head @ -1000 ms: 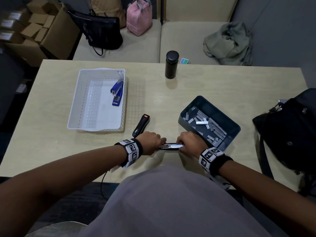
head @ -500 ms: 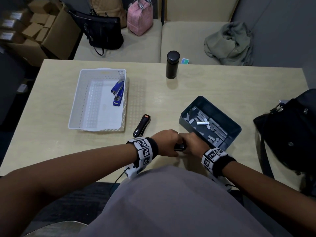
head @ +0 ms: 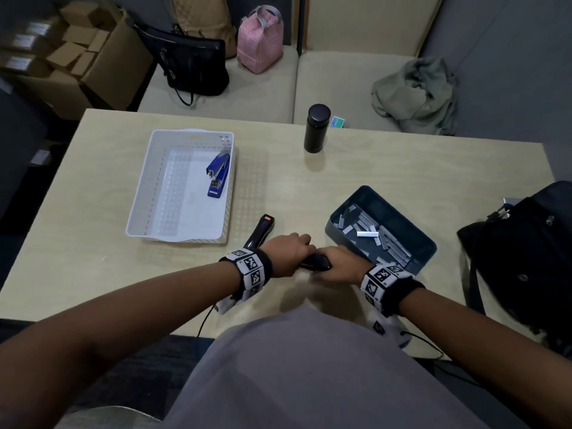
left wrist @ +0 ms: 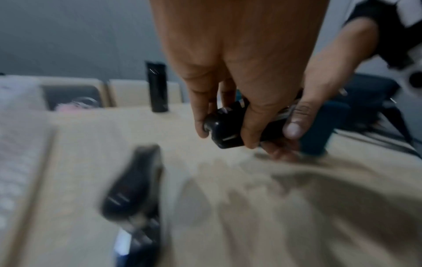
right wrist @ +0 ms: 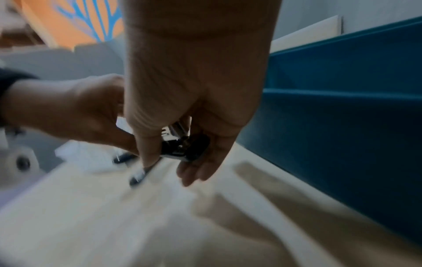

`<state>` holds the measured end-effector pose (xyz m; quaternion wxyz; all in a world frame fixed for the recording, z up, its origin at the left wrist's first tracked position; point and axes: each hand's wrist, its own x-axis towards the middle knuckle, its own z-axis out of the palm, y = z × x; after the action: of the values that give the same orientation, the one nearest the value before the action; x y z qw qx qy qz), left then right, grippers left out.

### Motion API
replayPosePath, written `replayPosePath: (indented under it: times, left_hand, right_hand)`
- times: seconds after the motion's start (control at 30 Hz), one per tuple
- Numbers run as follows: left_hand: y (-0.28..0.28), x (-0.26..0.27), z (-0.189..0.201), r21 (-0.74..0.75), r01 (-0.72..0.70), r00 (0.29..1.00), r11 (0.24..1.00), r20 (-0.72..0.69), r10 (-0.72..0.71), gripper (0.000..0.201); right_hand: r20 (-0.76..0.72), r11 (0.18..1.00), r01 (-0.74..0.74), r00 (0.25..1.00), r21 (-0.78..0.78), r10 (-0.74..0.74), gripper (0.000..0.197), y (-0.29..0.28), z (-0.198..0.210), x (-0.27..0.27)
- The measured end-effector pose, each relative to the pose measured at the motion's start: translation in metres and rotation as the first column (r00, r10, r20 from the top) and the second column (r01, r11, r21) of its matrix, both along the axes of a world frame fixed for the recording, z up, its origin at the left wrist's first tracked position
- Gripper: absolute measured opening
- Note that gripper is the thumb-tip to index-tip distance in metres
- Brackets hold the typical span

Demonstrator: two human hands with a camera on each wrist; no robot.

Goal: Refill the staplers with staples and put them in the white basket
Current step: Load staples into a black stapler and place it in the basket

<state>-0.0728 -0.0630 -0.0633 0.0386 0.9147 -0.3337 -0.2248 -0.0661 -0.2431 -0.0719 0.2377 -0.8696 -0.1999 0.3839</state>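
Overhead, both hands meet at the near edge of the table (head: 402, 168): the left hand (head: 289, 253) and right hand (head: 339, 264) curl round a black stapler (head: 315, 262) held between them. Just left lies a second black stapler (head: 260, 232), beside the white basket (head: 148, 193), which holds a blue stapler (head: 218, 174). Staples (head: 376, 235) fill the dark tray (head: 411, 224) at right; a black bottle (head: 316, 127) stands farther back.

From the left wrist, that hand's fingers (left wrist: 200, 108) and thumb wrap one end of the held stapler (left wrist: 224, 126), above the tabletop.

From the right wrist, fingers (right wrist: 205, 162) and thumb pinch its other end (right wrist: 187, 147), close beside the tray wall (right wrist: 342, 108); motion blurs finer detail.
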Motion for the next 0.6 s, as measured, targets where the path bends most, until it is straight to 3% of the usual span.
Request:
replayPosePath:
  times: [0.1, 0.17, 0.2, 0.23, 0.3, 0.33, 0.37, 0.43, 0.5, 0.6]
  left_hand:
    - [0.031, 0.020, 0.027, -0.152, -0.152, 0.978, 0.977, 0.121, 0.171, 0.030]
    - [0.057, 0.033, 0.043, -0.322, -0.366, 0.897, 0.873, 0.129, 0.424, 0.043]
    - [0.071, 0.039, 0.049, -0.401, -0.479, 0.823, 0.781, 0.104, 0.558, 0.051]
    - [0.081, 0.046, 0.055, -0.476, -0.595, 0.726, 0.648, 0.028, 0.687, 0.054]
    - [0.096, 0.058, 0.066, -0.496, -0.827, 0.476, 0.266, -0.364, 0.801, 0.051]
    - [0.102, 0.062, 0.072, -0.421, -0.904, 0.349, 0.080, -0.614, 0.709, 0.048]
    - [0.107, 0.067, 0.075, -0.330, -0.943, 0.251, -0.033, -0.776, 0.579, 0.045]
    - [0.122, 0.076, 0.076, -0.313, -0.944, 0.222, -0.099, -0.831, 0.510, 0.035]
    - [0.151, 0.085, 0.069, -0.402, -0.903, 0.232, -0.154, -0.757, 0.611, 0.028]
    - [0.197, 0.101, 0.055, -0.443, -0.884, 0.213, -0.148, -0.665, 0.716, 0.040]
  right_hand:
    - [-0.093, 0.981, 0.128, 0.989, 0.148, -0.115, 0.028, 0.025, 0.017, 0.021]
    - [-0.153, 0.912, 0.314, 0.947, 0.264, -0.282, 0.023, 0.048, 0.031, 0.038]
    - [-0.181, 0.864, 0.399, 0.916, 0.307, -0.359, 0.022, 0.063, 0.038, 0.047]
    - [-0.204, 0.818, 0.464, 0.885, 0.341, -0.418, 0.019, 0.078, 0.047, 0.054]
    - [-0.245, 0.766, 0.515, 0.857, 0.385, -0.453, 0.012, 0.113, 0.062, 0.068]
    - [-0.255, 0.772, 0.492, 0.870, 0.402, -0.422, 0.013, 0.133, 0.069, 0.074]
    - [-0.243, 0.801, 0.435, 0.899, 0.412, -0.364, 0.016, 0.153, 0.075, 0.078]
    - [-0.174, 0.875, 0.281, 0.958, 0.394, -0.229, 0.028, 0.188, 0.079, 0.087]
    - [-0.073, 0.940, 0.141, 0.990, 0.312, -0.125, 0.041, 0.221, 0.079, 0.097]
    - [0.086, 0.993, -0.036, 0.996, 0.116, 0.026, 0.048, 0.251, 0.070, 0.110]
